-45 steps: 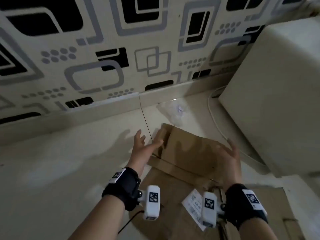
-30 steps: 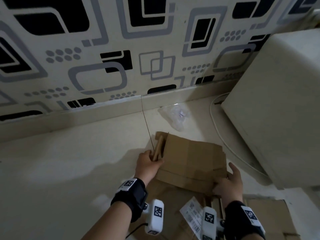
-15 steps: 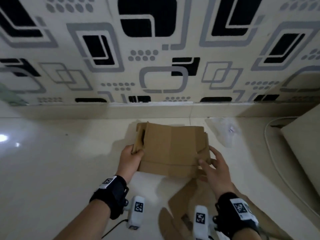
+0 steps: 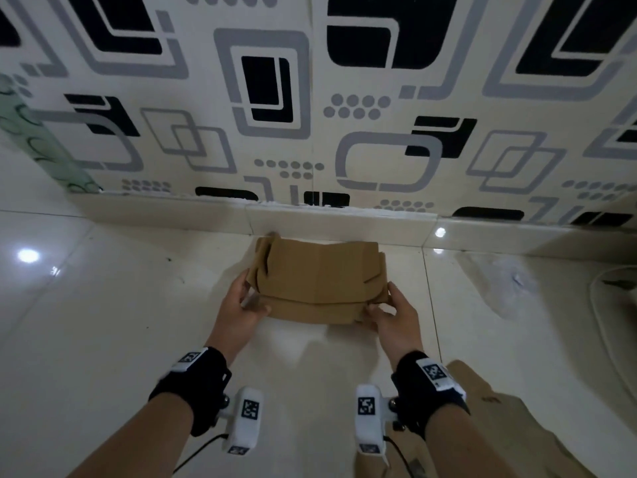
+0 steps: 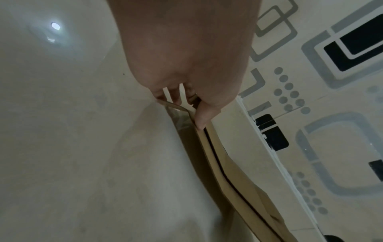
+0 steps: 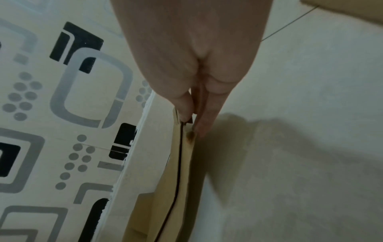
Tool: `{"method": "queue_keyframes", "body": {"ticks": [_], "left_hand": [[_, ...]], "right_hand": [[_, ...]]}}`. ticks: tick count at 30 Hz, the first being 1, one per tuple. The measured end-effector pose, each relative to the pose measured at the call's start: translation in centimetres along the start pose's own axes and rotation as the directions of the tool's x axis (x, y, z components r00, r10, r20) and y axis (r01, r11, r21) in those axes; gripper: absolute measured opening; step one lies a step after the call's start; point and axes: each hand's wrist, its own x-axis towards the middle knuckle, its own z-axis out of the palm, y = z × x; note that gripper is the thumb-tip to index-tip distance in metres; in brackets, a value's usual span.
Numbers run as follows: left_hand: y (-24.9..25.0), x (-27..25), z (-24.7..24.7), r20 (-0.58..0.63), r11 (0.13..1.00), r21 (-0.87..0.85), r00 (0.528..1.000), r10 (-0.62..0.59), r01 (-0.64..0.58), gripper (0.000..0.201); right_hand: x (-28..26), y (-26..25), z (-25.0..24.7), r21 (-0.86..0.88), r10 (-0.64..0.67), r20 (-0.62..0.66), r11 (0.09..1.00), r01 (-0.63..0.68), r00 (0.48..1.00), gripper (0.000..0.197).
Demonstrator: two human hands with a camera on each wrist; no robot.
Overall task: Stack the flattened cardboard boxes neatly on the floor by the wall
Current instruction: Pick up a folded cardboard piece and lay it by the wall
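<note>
Flattened cardboard box (image 4: 319, 282), brown, folded in layers, held just above or on the floor (image 4: 120, 322) close to the skirting (image 4: 344, 224) at the foot of the patterned wall (image 4: 310, 98). Long axis runs left to right, parallel to the skirting; far edge sits just short of it, near edge toward the wrists. Whether the underside already touches the tiles cannot be told from the head view.

Left hand (image 4: 243, 307) clamped on the left near corner, thumb on top, fingers curled beneath; in the left wrist view the thumb presses the upper layer while the other fingers (image 5: 172, 96) tuck under a loose flap. Right hand (image 4: 391, 313) clamped on the right near corner, thumb and fingers pinching the stacked layers; the right wrist view shows the fingertips (image 6: 204, 126) closed on the edge. Both hands equally near, one at each end, box lying ahead of the fingers toward the wall.

Judged next: lower and slide forward until the far edge meets the skirting, keeping the long side square to it. Layers gape along the edges in both wrist views, so a splayed flap on release looks likely.

Second piece of cardboard (image 4: 499, 426) on the floor at lower right, cut off by the frame, partly behind the right wrist. Crumpled clear plastic (image 4: 510, 281) and a white cable (image 4: 599, 305) lie to the right, dim and hard to make out.
</note>
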Motion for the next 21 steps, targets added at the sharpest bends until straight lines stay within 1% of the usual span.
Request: {"method": "queue_keyframes", "body": {"ticks": [1, 3, 4, 7, 10, 11, 12, 14, 16, 17, 20, 21], "left_hand": [[-0.4, 0.2, -0.1, 0.003, 1.0, 0.019, 1.0, 0.004, -0.004, 0.081], [-0.8, 0.5, -0.3, 0.004, 0.994, 0.105, 0.999, 0.032, -0.032, 0.086], [-0.9, 0.5, -0.2, 0.003, 0.987, 0.157, 0.999, 0.045, -0.045, 0.086], [-1.1, 0.6, 0.3, -0.009, 0.961, 0.266, 0.997, 0.077, -0.072, 0.086], [-1.6, 1.0, 0.5, -0.022, 0.939, 0.323, 0.991, 0.133, -0.119, 0.091], [-1.9, 1.3, 0.5, -0.031, 0.937, 0.329, 0.99, 0.137, -0.12, 0.093], [-2.2, 1.5, 0.5, -0.038, 0.934, 0.336, 0.989, 0.141, -0.12, 0.094], [-2.7, 2.1, 0.4, -0.052, 0.929, 0.353, 0.989, 0.138, -0.111, 0.096], [-3.0, 2.6, 0.1, -0.055, 0.918, 0.378, 0.987, 0.152, -0.12, 0.098], [-3.1, 2.9, 0.1, -0.053, 0.911, 0.394, 0.986, 0.159, -0.125, 0.098], [-2.9, 3.1, 0.0, -0.061, 0.907, 0.402, 0.985, 0.16, -0.122, 0.097], [-2.8, 2.9, 0.0, -0.081, 0.911, 0.391, 0.981, 0.177, -0.133, 0.094]], "right_hand": [[0.1, -0.1, 0.0, -0.03, -0.013, 0.021, 0.999, 0.014, 1.0, 0.035], [0.1, -0.3, 0.1, -0.031, -0.008, 0.054, 0.999, 0.01, 0.998, 0.035], [0.0, -0.3, 0.1, -0.026, 0.0, 0.071, 1.0, 0.002, 0.998, 0.038], [0.1, 0.4, 0.3, -0.005, 0.016, 0.119, 1.0, -0.015, 0.993, 0.059], [-0.1, 1.0, 0.5, -0.007, 0.021, 0.167, 1.0, -0.021, 0.986, 0.07], [-0.1, 1.0, 0.5, -0.007, 0.029, 0.176, 1.0, -0.028, 0.984, 0.071], [-0.1, 1.0, 0.4, -0.009, 0.023, 0.18, 1.0, -0.021, 0.983, 0.068], [-0.1, 1.0, 0.4, -0.021, 0.013, 0.17, 1.0, -0.009, 0.985, 0.056], [-0.2, 0.8, 0.2, -0.019, 0.023, 0.151, 1.0, -0.021, 0.988, 0.047], [-0.3, 0.7, 0.2, -0.01, 0.03, 0.149, 1.0, -0.029, 0.988, 0.049], [-0.8, 0.7, -0.3, -0.016, 0.06, 0.134, 0.998, -0.058, 0.989, 0.079], [-0.9, 0.9, -0.5, -0.015, 0.061, 0.118, 0.998, -0.06, 0.991, 0.084]]}}
